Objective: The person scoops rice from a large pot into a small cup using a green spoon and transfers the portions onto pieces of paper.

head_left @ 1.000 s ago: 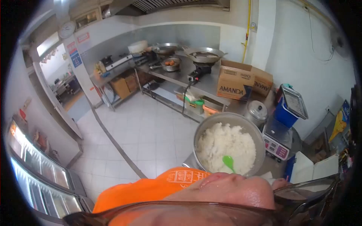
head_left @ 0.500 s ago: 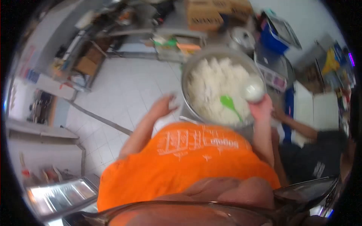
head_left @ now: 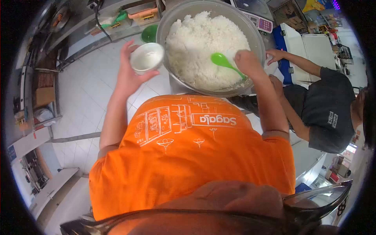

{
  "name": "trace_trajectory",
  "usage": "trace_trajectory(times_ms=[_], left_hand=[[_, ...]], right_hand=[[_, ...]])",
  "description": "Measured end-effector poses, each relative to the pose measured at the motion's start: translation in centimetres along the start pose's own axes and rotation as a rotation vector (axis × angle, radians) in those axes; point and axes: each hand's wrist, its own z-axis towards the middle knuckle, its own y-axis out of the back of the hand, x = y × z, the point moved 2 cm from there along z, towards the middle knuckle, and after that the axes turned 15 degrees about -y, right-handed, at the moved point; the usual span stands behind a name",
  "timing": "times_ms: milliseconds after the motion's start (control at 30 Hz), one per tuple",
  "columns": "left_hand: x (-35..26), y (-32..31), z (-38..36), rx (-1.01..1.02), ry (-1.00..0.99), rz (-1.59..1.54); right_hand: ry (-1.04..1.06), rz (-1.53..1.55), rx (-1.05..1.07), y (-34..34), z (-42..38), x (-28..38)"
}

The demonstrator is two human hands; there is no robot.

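My left hand (head_left: pixel 131 74) holds a small white bowl (head_left: pixel 147 58) tilted, just left of a large metal pot (head_left: pixel 258 29). White rice (head_left: pixel 207 37) fills much of the pot. My right hand (head_left: pixel 250 64) is closed above the right part of the rice. Whether anything is between its fingers is hidden. A green spoon (head_left: pixel 221 60) lies on the rice, its handle running down to the right, close below my right hand.
A person in a dark shirt (head_left: pixel 329 105) is at the right, one hand (head_left: pixel 276 55) near the pot's rim. Behind that hand stands an open white-and-blue cooler (head_left: pixel 293 51). A scale (head_left: pixel 260 23) is beyond the pot, a green container (head_left: pixel 149 34) at its left.
The bowl has passed from my right hand to my left, from the pot's right side to its left. My right hand has closed over the rice. The view has shifted, showing the pot higher up.
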Motion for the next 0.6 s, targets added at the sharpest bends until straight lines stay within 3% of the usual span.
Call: trace_trajectory(times_ms=[100, 200, 267, 400, 500, 600], left_hand=[[3.3, 3.6, -2.6, -0.007, 0.136, 0.065], [4.2, 5.3, -4.7, -0.027, 0.214, 0.078], [2.8, 1.5, -5.6, -0.042, 0.240, 0.101], [4.3, -2.1, -6.2, 0.061, 0.343, -0.051], [4.3, -5.6, -5.5, 0.235, 0.297, -0.035], [2.6, -9.1, -4.7, 0.313, 0.323, -0.125]], right_hand=[[-0.053, -0.295, 0.245, -3.3, 0.7, 1.1], [-0.153, -0.409, 0.222, -8.1, 2.5, 1.0], [-0.031, -0.407, 0.260, -10.6, 3.9, -4.5], [0.185, -0.236, 0.238, -7.9, 6.1, -7.0], [0.168, -0.209, 0.199, -3.0, 6.2, -5.1], [0.123, -0.406, 0.093, -2.3, 7.2, -3.0]])
